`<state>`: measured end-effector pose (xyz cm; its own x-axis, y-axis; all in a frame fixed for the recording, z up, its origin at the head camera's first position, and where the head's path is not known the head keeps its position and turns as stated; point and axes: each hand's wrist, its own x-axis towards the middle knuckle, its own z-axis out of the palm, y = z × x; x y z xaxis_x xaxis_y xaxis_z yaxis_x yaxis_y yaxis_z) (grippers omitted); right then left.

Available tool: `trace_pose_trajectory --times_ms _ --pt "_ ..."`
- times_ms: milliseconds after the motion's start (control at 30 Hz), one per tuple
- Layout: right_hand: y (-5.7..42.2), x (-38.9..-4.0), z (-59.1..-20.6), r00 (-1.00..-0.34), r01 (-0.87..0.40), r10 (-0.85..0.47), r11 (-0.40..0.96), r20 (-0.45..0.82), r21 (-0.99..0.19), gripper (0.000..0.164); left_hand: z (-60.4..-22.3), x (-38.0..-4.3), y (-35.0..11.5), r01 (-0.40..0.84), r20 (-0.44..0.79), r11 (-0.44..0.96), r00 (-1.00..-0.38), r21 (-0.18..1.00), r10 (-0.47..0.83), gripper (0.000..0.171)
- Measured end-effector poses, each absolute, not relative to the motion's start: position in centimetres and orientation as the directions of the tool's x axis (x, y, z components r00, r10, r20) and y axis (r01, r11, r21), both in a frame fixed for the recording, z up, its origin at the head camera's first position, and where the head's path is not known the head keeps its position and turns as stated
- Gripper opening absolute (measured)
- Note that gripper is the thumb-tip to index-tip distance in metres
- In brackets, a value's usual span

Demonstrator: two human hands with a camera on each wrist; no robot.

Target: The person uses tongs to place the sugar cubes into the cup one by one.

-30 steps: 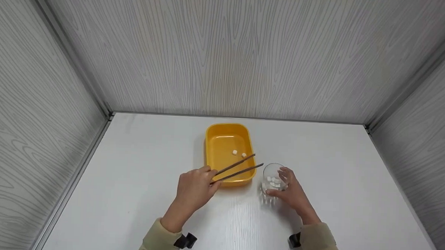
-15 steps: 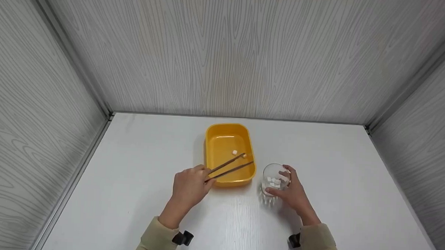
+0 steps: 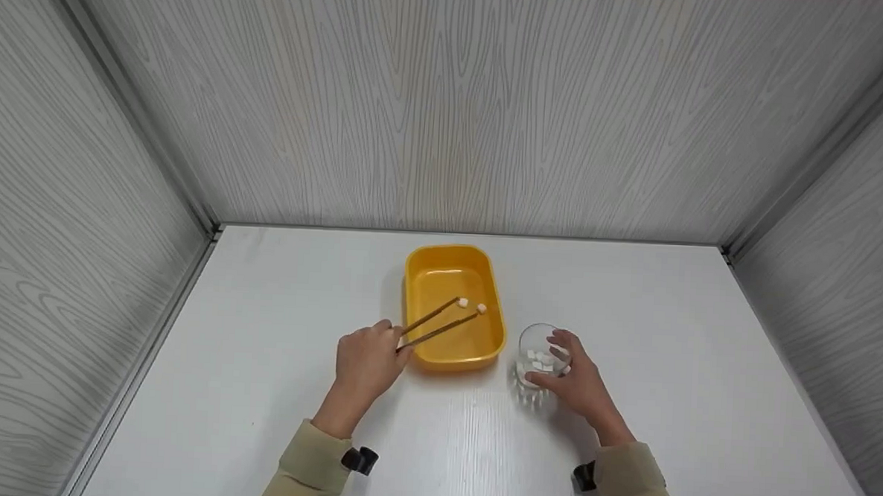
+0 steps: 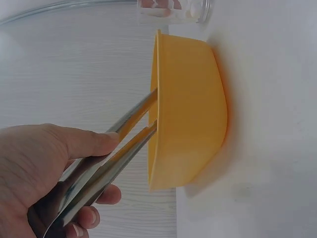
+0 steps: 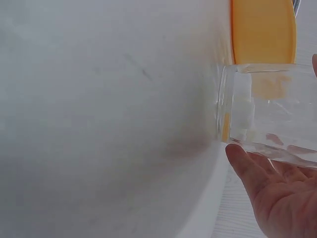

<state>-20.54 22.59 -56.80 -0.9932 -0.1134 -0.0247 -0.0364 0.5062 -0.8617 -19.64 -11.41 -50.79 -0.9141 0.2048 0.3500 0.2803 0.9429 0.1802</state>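
Observation:
My left hand (image 3: 366, 360) grips a pair of metal tongs (image 4: 106, 171), whose two arms stand apart. Their tips reach over the rim into the yellow tray (image 3: 452, 353). One tip is by a small white cube (image 3: 463, 302), the other close to a second white cube (image 3: 481, 309); in the left wrist view the tray wall hides both tips. To the right of the tray stands a clear drinking glass (image 3: 536, 337) with several white cubes at its bottom. My right hand (image 3: 574, 374) holds it from the right side, thumb in front and fingers curved round behind.
The tray and glass stand close together on a white table (image 3: 260, 307). Grey wood-grain panels (image 3: 448, 107) rise behind the table and along its left and right sides. Black wrist straps (image 3: 360, 460) sit at both sleeve cuffs.
My left hand has drawn back leftward with the tongs, from across the tray's right rim to inside it, tips now at the two cubes. The right hand's fingers shifted slightly on the glass.

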Motion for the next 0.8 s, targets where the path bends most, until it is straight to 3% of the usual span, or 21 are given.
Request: trace_pose_trajectory --times_ms 233,800 --pt "22.5 -20.5 -56.7 -0.994 -0.023 -0.105 0.530 -0.039 -0.847 0.093 -50.9 -20.9 -11.3 0.231 0.269 0.957 -0.946 0.176 0.179 0.024" --pt "22.6 -20.5 -56.5 -0.994 -0.006 -0.094 0.545 -0.054 -0.838 0.091 -51.5 -22.5 -10.5 0.244 0.253 0.966 -0.943 0.088 0.215 0.022"
